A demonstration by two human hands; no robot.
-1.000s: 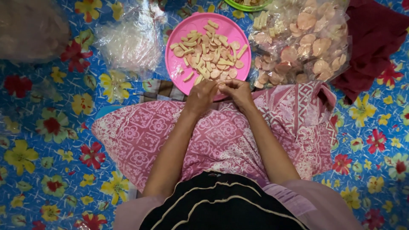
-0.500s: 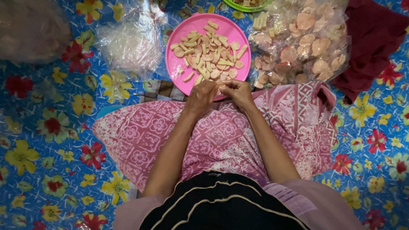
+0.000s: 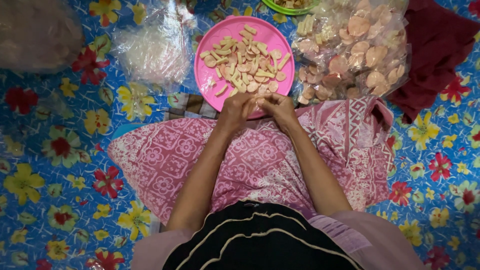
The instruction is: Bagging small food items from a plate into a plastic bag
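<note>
A pink round plate (image 3: 210,75) lies on the floor mat in front of my lap, holding several pale cut cracker pieces (image 3: 245,62). My left hand (image 3: 235,111) and my right hand (image 3: 276,107) meet at the plate's near rim, fingertips pinched together on a small piece that I can barely see. Both forearms stretch forward over a pink patterned cloth (image 3: 165,165) spread across my lap.
A clear bag of round pale-pink crackers (image 3: 367,52) lies right of the plate. An empty-looking clear plastic bag (image 3: 150,52) lies left of it. A dark red cloth (image 3: 435,55) is at far right, a green plate's edge (image 3: 290,9) at top. Blue flowered mat (image 3: 55,190) all around.
</note>
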